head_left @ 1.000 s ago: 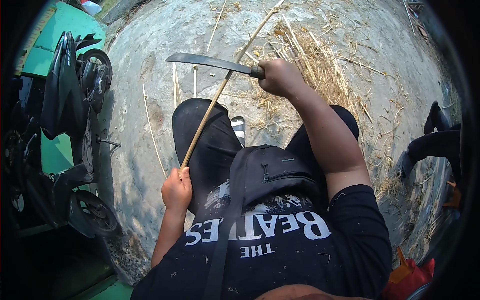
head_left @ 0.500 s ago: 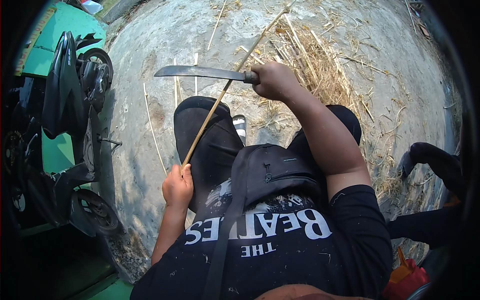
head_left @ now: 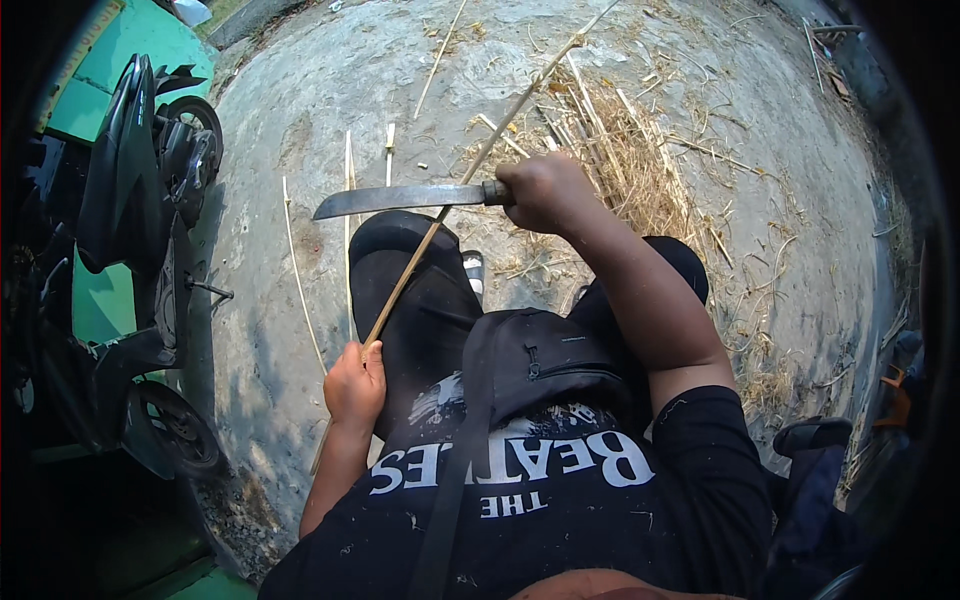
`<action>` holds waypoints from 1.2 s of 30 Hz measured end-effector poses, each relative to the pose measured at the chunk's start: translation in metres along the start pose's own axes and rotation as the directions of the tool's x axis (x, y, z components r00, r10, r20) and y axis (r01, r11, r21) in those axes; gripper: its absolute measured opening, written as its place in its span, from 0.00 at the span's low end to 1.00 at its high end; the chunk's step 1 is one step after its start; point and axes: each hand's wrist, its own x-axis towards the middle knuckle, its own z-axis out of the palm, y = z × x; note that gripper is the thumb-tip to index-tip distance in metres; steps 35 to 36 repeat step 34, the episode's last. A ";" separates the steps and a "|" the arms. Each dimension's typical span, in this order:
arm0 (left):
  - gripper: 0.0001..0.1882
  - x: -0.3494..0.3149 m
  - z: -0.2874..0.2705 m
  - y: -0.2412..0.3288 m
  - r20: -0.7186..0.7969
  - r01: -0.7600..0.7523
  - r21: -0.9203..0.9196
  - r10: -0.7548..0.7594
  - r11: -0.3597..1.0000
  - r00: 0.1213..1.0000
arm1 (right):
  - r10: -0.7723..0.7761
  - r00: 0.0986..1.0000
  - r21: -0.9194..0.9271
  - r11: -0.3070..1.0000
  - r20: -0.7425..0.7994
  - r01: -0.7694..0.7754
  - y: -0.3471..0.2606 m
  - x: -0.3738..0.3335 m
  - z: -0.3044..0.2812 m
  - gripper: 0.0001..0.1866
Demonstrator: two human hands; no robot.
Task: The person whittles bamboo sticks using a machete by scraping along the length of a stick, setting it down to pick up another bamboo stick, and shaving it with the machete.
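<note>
My left hand [head_left: 356, 384] is closed around the lower part of a long thin wooden stick [head_left: 420, 253], with the thumb lying along it. The stick slants up past my left knee toward the far right. My right hand [head_left: 548, 192] grips the short handle of a machete [head_left: 400, 200], whose dark curved blade points left. The blade lies across the stick and appears to touch it above my left knee. Past my right hand, a heap of straw-coloured shavings and strips [head_left: 640, 165] covers the ground.
Several pale thin sticks [head_left: 301, 262] lie on the concrete ground [head_left: 262, 160] at left. A black motorbike [head_left: 140, 190] stands at the far left beside a green surface [head_left: 100, 300]. Dark clothing of another person [head_left: 815, 480] shows at right. My black bag [head_left: 550, 355] rests on my lap.
The machete has moved down the stick, closer to my left hand, which keeps its hold. At right, the other person's dark-clothed limb has shifted nearer to me.
</note>
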 end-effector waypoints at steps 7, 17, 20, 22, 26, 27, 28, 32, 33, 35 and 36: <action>0.22 0.011 -0.001 0.004 -0.022 -0.002 0.011 0.002 1.000 1.000 | 0.630 0.766 0.174 0.747 0.125 -0.642 0.108 0.010 -0.016 0.11; 0.23 0.007 0.012 0.003 -0.011 -0.028 -0.037 0.028 0.999 1.000 | -0.140 0.968 -0.121 0.978 0.210 0.168 -0.003 -0.013 -0.022 0.04; 0.23 0.007 0.014 -0.002 -0.040 -0.032 -0.038 0.031 0.999 0.999 | 0.075 0.996 -0.186 0.980 0.043 -0.065 0.062 -0.002 -0.026 0.05; 0.23 0.013 0.016 0.000 -0.051 -0.026 -0.078 0.022 0.997 0.998 | 0.677 0.733 0.140 0.721 0.067 -0.679 0.116 0.006 -0.047 0.09; 0.23 0.010 0.004 -0.003 0.001 -0.026 -0.058 0.026 0.998 1.000 | 0.629 0.775 -0.045 0.777 0.056 -0.627 0.100 0.006 -0.064 0.11; 0.23 0.011 0.006 -0.006 0.019 -0.027 -0.081 0.028 0.996 0.999 | 0.542 0.840 -0.012 0.840 0.034 -0.542 0.084 0.006 -0.059 0.10; 0.23 0.012 0.007 -0.007 0.017 -0.025 -0.088 0.027 0.996 0.999 | 0.476 0.877 -0.003 0.879 0.066 -0.476 0.064 0.007 -0.056 0.09; 0.23 0.009 0.013 -0.008 0.018 -0.064 -0.142 0.067 0.988 0.998 | -0.026 0.969 -0.245 0.966 0.245 0.088 0.002 0.000 -0.043 0.11; 0.23 0.013 0.014 -0.010 0.018 -0.081 -0.137 0.084 0.987 0.996 | -0.071 0.957 -0.310 0.937 0.281 0.160 0.002 0.002 -0.045 0.12; 0.23 0.019 0.013 -0.012 0.016 -0.095 -0.138 0.098 0.986 0.995 | -0.111 0.941 -0.369 0.900 0.321 0.232 0.003 0.005 -0.051 0.13; 0.23 0.019 0.013 -0.012 0.016 -0.095 -0.138 0.098 0.986 0.995 | -0.111 0.941 -0.369 0.900 0.321 0.232 0.003 0.005 -0.051 0.13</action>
